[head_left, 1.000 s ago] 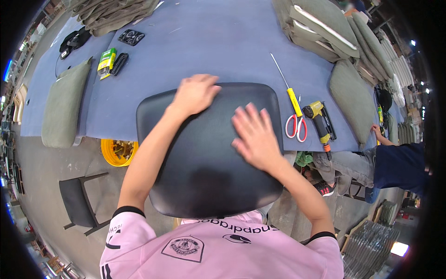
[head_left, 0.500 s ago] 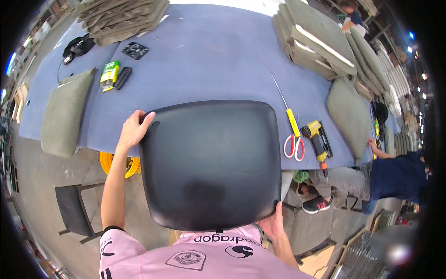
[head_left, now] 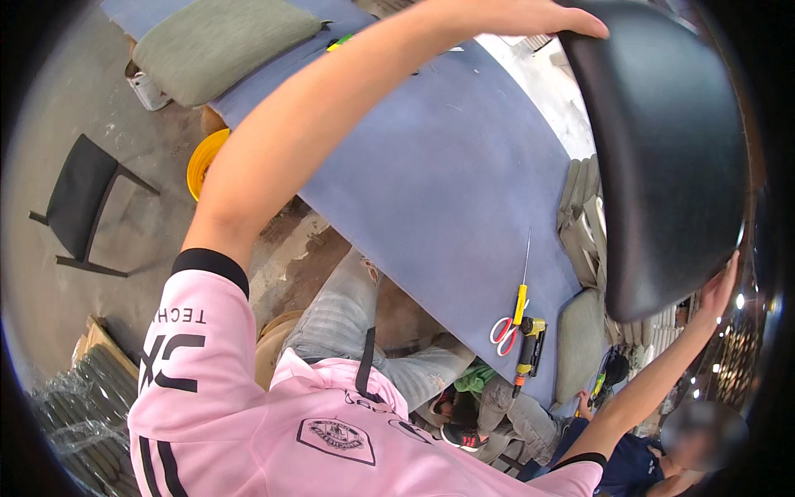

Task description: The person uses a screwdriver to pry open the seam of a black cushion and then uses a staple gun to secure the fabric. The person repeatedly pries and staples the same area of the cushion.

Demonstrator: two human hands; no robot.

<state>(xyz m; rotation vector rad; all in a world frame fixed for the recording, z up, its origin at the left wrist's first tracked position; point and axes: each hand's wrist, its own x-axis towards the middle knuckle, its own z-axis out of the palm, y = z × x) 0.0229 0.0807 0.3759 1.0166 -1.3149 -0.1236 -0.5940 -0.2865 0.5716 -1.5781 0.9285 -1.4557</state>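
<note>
Raised at the upper right is a black padded seat cushion [head_left: 671, 157] with a smooth, leather-like cover and rounded corners. My left hand [head_left: 551, 18] grips its upper left corner, the arm stretched across the view. My right hand [head_left: 719, 286] holds the lower right edge; its fingers partly disappear behind the cushion. Below the cushion, on the blue-covered table [head_left: 397, 174], lie red-and-white-handled scissors [head_left: 503, 335], a yellow-handled tool with a long thin shaft [head_left: 520, 303] and a yellow and black staple gun [head_left: 528, 352]. Neither hand touches these.
Green-grey cushions lie at the table's far left [head_left: 224, 45] and right end [head_left: 580, 344], with a stack [head_left: 584, 219] behind. A dark chair [head_left: 83, 199] stands on the floor at left, near a yellow coil [head_left: 203, 161]. Another person [head_left: 617, 455] sits at lower right.
Both hands have lifted the black cushion off the table's front and swung it up to the right. The view has turned, and the cushion now shows at a tilt.
</note>
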